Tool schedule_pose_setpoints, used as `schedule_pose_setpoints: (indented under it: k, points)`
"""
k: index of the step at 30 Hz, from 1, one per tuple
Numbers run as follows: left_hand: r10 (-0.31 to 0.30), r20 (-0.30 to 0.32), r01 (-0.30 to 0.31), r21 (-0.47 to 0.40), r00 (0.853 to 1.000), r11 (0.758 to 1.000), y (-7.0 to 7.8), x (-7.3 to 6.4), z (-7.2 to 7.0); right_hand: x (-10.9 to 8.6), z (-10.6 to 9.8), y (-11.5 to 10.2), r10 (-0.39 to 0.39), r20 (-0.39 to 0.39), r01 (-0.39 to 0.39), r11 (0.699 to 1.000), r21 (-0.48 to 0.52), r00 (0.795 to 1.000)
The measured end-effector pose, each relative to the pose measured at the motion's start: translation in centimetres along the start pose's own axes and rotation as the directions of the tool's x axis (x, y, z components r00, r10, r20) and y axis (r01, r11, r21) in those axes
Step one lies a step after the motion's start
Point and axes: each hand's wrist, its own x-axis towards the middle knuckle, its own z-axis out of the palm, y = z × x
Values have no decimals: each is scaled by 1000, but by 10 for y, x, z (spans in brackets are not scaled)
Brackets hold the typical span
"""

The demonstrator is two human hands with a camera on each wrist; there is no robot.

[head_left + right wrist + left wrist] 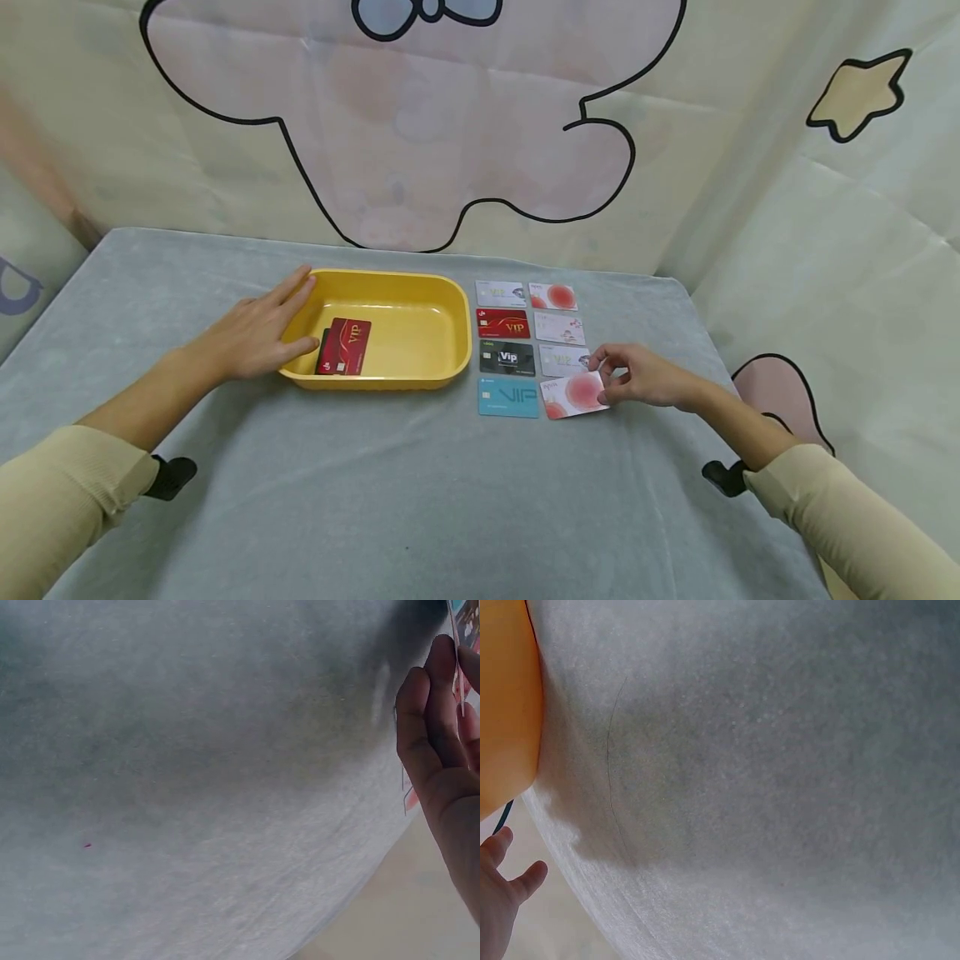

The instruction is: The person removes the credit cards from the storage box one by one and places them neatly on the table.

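Note:
My right hand (639,377) pinches a white card with pink-red circles (573,394) by its right edge, at the near end of the right column of cards. In the right wrist view the card (459,671) shows edge-on between thumb and fingers. My left hand (258,332) rests at the left rim of a yellow tray (408,333), fingers extended along it and thumb apart over its near corner. Inside the tray a red VIP card (351,346) overlaps a dark card (322,350), which is mostly hidden.
Right of the tray, cards lie in two columns: a white VIP card (500,293), red VIP card (503,323), black VIP card (507,358) and blue VIP card (508,397); beside them a red-circle card (553,297), pale patterned card (559,328) and white card (562,360).

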Motion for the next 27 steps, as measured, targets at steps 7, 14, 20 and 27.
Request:
schedule_pose_setpoints:
  k: [7,14,20,27]
  points:
    - [3,-8,-3,-4,1000,1000,0,0,-1,1,5,3,14,32,-14,1000,-9,999]
    - [15,-5,-15,-7,1000,1000,-1,-1,-1,3,7,2,42,44,-41,999,-17,998]
    - [16,-4,-16,-7,1000,1000,-2,-1,-1,5,8,4,60,30,-58,997,-45,998]
    - [12,-13,-13,-14,1000,1000,-2,-1,0,4,5,3,78,58,-76,996,-45,995]
